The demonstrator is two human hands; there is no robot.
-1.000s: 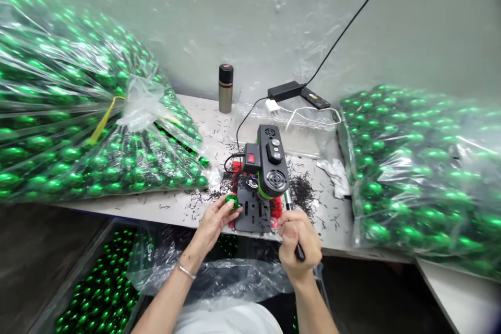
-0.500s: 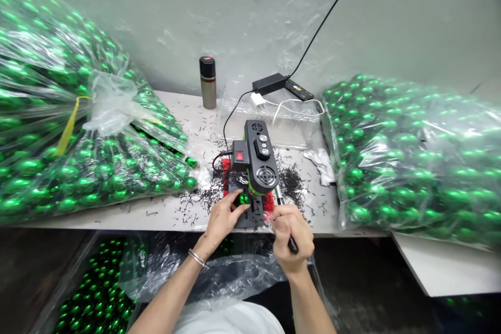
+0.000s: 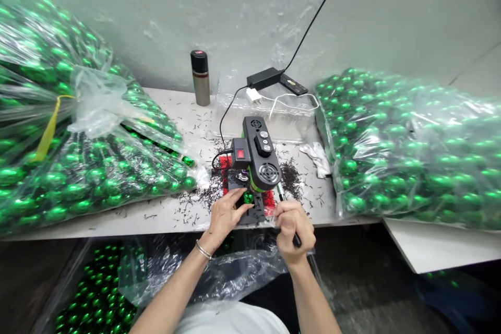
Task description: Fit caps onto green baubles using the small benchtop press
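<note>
My left hand (image 3: 227,212) pinches a shiny green ball (image 3: 248,198) between thumb and fingers, under the front end of a small black bench drill press (image 3: 263,154). The ball sits over the machine's dark base (image 3: 252,216); whether it rests on it I cannot tell. My right hand (image 3: 294,229) is wrapped around the black-handled lever (image 3: 297,240) on the machine's right side. The red switch (image 3: 240,154) is on the machine's left. Whatever lies directly beneath the machine's head is hidden.
Big clear bags of green balls stand left (image 3: 90,188) and right (image 3: 407,156). A bottle (image 3: 201,79), power adapter (image 3: 266,78), plastic tray (image 3: 285,128) and white glove (image 3: 316,159) lie behind. Black shavings (image 3: 289,177) litter the table. More balls (image 3: 94,287) are below.
The view has shifted slightly. My left hand still pinches the green ball under the machine, and my right hand keeps its grip on the lever, with little visible movement.
</note>
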